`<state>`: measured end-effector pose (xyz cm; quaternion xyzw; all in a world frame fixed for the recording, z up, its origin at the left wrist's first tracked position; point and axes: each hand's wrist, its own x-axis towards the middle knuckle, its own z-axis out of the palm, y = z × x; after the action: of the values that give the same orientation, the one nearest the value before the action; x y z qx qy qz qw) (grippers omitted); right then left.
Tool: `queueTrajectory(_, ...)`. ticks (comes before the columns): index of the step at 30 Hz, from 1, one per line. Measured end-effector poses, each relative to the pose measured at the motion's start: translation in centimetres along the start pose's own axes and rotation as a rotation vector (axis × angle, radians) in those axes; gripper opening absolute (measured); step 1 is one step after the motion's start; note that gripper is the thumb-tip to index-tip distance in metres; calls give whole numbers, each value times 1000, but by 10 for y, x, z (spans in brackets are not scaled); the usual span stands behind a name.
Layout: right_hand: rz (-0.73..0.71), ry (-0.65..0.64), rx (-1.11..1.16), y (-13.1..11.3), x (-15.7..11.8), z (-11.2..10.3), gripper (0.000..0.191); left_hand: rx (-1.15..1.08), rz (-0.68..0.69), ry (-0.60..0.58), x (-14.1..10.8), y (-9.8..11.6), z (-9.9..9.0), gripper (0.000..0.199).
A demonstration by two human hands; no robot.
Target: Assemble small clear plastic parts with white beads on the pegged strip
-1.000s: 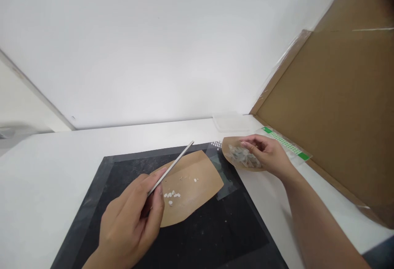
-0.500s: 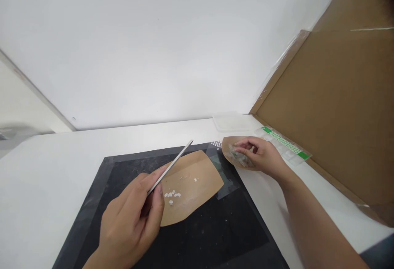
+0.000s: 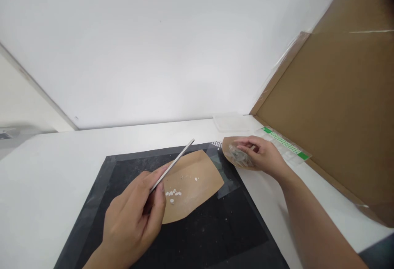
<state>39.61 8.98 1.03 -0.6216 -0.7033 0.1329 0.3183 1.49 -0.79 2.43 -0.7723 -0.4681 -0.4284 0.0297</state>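
My left hand (image 3: 135,215) is closed around a thin, flat, light-coloured plate (image 3: 172,165), seen almost edge-on and slanting up to the right. Behind that hand, a brown paper sheet (image 3: 197,195) lies on a black mat (image 3: 191,244). Several small white pieces (image 3: 173,194) are scattered over the sheet. At the right, my right hand (image 3: 261,154) reaches over a smaller brown sheet (image 3: 227,141) bearing a heap of clear plastic pieces (image 3: 241,157). Its thumb and forefinger come close together at the heap; whether a piece is between them is hidden.
A clear tray with a green-and-white strip (image 3: 286,143) lies beyond my right hand. Near the wall rests a flat translucent lid or tray (image 3: 230,123). Small white squares (image 3: 217,144) sit at the mat's far corner. A cardboard panel (image 3: 338,117) stands along the right side.
The fingertips of my right hand have shifted slightly at the clear pieces. My left hand and its plate keep nearly the same pose; the whole view has moved a little.
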Motion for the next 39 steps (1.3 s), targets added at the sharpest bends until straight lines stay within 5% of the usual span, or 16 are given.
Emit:
queueTrajectory(11, 34, 54, 46, 1, -1, -1, 41, 21, -59, -20, -3, -2, 1, 31)
queueTrajectory(17, 63, -29, 334, -27, -7, 16, 42, -19, -194, 24, -10, -6, 12, 37)
queueTrajectory(26, 30, -187, 511, -65, -22, 51, 30, -86, -172, 55, -12, -7, 18, 36)
queueTrajectory(30, 41, -154, 468, -72, -26, 52, 26, -121, -146, 74, -10, -8, 18, 38)
queueTrajectory(34, -23, -171, 494, -82, -30, 52, 25, -241, -2, 20, -6, -11, 17, 45)
queueTrajectory(39, -170, -217, 436, -96, -38, 58, 21, -211, -15, -99, 0, -6, 16, 34)
